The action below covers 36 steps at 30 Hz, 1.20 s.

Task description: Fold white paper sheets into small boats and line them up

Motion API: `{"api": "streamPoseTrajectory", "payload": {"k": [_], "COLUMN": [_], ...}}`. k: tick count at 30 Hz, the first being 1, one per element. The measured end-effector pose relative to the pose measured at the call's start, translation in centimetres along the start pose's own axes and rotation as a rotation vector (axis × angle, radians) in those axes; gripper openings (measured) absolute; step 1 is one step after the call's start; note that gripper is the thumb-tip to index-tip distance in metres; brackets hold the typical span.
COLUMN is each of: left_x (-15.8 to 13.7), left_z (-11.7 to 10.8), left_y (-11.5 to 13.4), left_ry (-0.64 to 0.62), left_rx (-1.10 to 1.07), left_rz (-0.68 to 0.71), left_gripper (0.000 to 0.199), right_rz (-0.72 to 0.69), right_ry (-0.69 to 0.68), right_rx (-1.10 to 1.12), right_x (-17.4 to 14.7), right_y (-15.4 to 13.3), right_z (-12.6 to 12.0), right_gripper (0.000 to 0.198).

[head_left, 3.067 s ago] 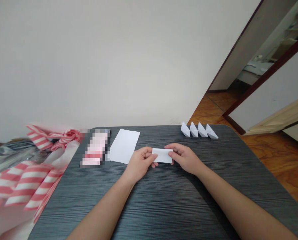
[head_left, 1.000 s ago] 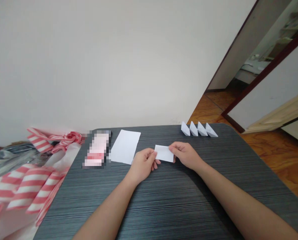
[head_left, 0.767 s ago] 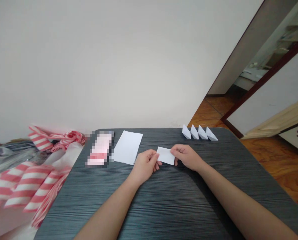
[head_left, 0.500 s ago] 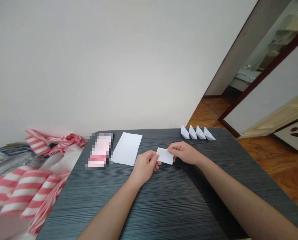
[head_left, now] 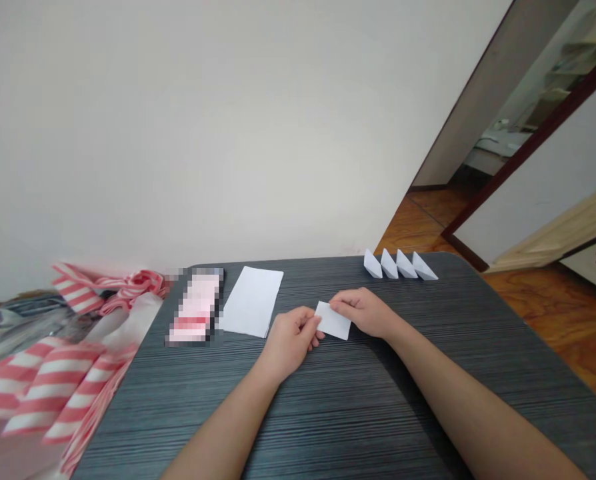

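Observation:
A small white piece of folded paper [head_left: 334, 321] is held up between my two hands over the dark table [head_left: 298, 427]. My left hand [head_left: 292, 337] pinches its left edge between thumb and fingers. At its upper edge, my right hand [head_left: 363, 311] grips it with thumb and fingertips; some of those fingers are hidden. To the left of my hands lies a stack of white paper sheets [head_left: 253, 301]. Several folded white paper pieces [head_left: 389, 265], pointed in shape, stand in a row at the table's back right.
A blurred-out pink and black flat object [head_left: 195, 305] lies at the table's back left. Red-and-white striped cloth [head_left: 53, 380] is heaped beyond the left edge. A white wall [head_left: 258, 133] rises behind the table; wooden floor [head_left: 553, 313] shows to the right.
The folded paper has tilted, its right side now lower. My right hand has shifted left along it to the upper edge. My left hand keeps its pinch. The view has moved slightly.

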<state>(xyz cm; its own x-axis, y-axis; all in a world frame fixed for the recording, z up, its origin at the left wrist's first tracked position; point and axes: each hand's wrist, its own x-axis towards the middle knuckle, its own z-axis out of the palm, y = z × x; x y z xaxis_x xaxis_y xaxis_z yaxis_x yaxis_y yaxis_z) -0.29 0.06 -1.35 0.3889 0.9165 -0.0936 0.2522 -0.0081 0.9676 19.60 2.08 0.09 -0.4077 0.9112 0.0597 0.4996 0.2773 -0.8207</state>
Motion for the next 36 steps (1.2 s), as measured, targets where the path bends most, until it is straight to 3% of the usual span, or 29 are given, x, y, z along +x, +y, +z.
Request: {"api": "streamPoseTrajectory", "payload": {"k": [21,36], "left_x": [0.07,-0.09], "left_z": [0.33,0.21], "left_y": [0.35,1.04], "left_ry": [-0.007,-0.073], "left_rx": [0.034,0.178], "left_rz": [-0.011,0.041], "left_gripper": [0.029,0.03], "right_rz": [-0.065,-0.117], "right_ry": [0.023,0.032], "right_rx": [-0.015,0.014], "right_x": [-0.18,-0.04], "right_y": [-0.32,-0.63], "right_z": [0.46,0.62], "right_gripper": [0.026,0.024]}}
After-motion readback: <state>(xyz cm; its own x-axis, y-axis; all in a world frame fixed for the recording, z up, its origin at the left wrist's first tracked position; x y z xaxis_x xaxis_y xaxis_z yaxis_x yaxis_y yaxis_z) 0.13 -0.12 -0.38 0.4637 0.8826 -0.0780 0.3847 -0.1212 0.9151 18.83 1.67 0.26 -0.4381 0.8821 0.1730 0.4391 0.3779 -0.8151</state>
